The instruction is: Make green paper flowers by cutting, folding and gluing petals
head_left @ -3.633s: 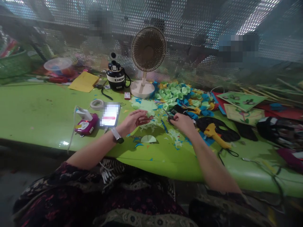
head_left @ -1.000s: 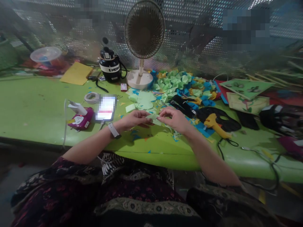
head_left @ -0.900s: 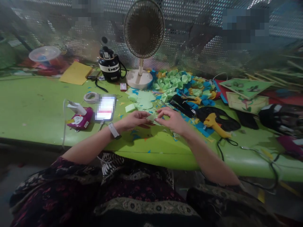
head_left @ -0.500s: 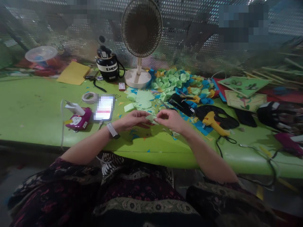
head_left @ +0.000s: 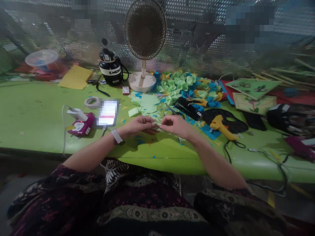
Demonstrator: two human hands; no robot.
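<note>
Between my fingertips is a small piece of light green paper (head_left: 158, 128), mostly hidden by the fingers. My left hand (head_left: 142, 125) pinches it from the left. My right hand (head_left: 175, 126) pinches its other side with thumb and forefinger, the fingertips nearly touching those of the left. Just beyond the hands lie flat light green paper pieces (head_left: 149, 102) among blue and yellow scraps. Behind them is a heap of folded green, blue and yellow paper pieces (head_left: 183, 82).
A fan (head_left: 142, 82) and a black bottle (head_left: 110, 70) stand at the back. To the left are a lit phone (head_left: 107, 113), a tape roll (head_left: 91, 102) and a purple power strip (head_left: 82, 126). A black stapler (head_left: 188, 108) and a yellow glue gun (head_left: 222, 126) lie right.
My fingertips have come closer together around the green paper, and less of it shows. The view has shifted slightly; the things on the table stay put.
</note>
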